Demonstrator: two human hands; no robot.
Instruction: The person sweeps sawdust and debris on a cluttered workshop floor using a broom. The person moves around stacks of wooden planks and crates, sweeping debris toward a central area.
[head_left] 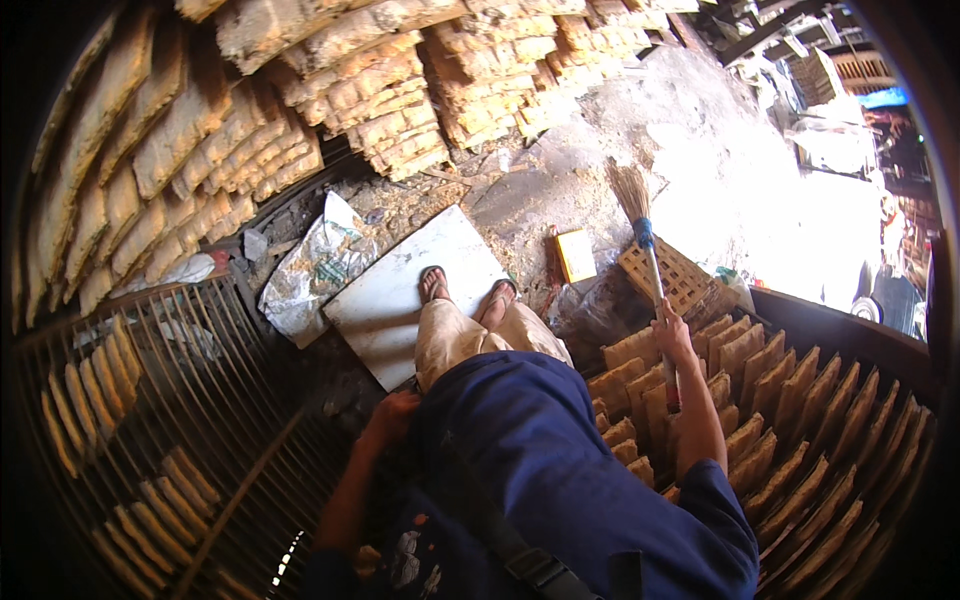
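As the right hand [674,332] clamps the handle of a straw broom [649,260], its blue-bound, flared bristles pointing forward past a latticed basket [686,280], the left hand [396,413] hangs apart beside the dark-blue shirt [510,430]; whether it holds anything, I cannot tell. Green print marks a crumpled white sack [297,290], too blurred to read.

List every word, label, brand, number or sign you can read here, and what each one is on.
None can be read.
White sack: green print, too blurred and creased to read.
Dark blue shirt: small pale and orange marks, too unclear to tell whether they are letters.
Yellow container: too small to make out any lettering.
Broom: no lettering that I can make out.
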